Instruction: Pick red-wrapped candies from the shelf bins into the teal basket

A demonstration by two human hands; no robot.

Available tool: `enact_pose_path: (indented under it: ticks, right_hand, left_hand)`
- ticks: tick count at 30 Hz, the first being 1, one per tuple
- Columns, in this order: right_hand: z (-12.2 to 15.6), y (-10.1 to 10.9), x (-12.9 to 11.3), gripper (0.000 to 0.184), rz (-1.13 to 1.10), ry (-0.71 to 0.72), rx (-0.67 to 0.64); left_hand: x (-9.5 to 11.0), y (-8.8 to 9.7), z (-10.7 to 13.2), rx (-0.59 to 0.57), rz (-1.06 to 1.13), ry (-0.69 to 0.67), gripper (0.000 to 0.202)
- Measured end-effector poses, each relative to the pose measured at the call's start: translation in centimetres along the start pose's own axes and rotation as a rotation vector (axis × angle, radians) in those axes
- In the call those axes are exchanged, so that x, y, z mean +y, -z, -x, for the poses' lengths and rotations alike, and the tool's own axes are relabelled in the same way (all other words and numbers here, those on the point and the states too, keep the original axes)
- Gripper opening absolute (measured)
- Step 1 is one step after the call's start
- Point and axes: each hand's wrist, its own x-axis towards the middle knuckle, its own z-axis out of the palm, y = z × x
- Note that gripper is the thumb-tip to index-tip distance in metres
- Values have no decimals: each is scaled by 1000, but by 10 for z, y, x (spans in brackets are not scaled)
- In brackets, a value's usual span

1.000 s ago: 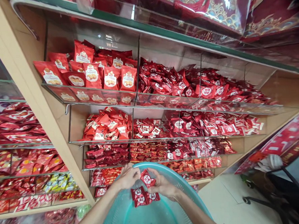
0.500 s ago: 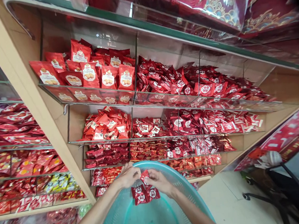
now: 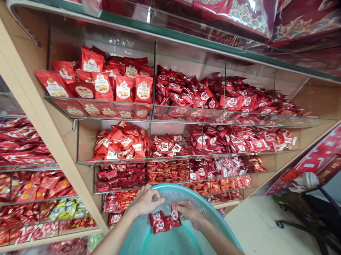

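Observation:
A teal plastic basin (image 3: 210, 213) is held up in front of the shelves at the bottom centre. My left hand (image 3: 146, 202) grips its far rim with curled fingers. My right hand (image 3: 187, 211) is inside the basin, pinching a small red candy packet (image 3: 175, 215). Beside it, two or three more red packets (image 3: 159, 221) lie against the basin's inner wall, just under my left hand.
Glass shelves (image 3: 169, 116) in a wooden frame (image 3: 43, 123) hold heaps of red snack packets, with biscuit bags (image 3: 104, 85) at the top left. Large red gift bags (image 3: 238, 4) lie on the top shelf. A black chair (image 3: 317, 211) stands at the lower right.
My right hand has lowered its red packet from near the rim down beside the other packets in the basin. My left hand has stayed on the rim.

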Motion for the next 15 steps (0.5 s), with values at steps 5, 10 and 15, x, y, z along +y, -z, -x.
enact_pose_path:
  ticks: [5, 10, 15]
  right_hand:
    - [-7, 1, 10, 20, -23, -15, -7]
    - [-13, 4, 18, 18, -29, -62, 44]
    - [-15, 1, 29, 16, -105, -81, 70]
  left_hand:
    - [-2, -1, 0, 4, -1, 3, 37]
    - [-2, 0, 0, -5, 1, -7, 36]
    - [-3, 0, -1, -1, -4, -13, 35]
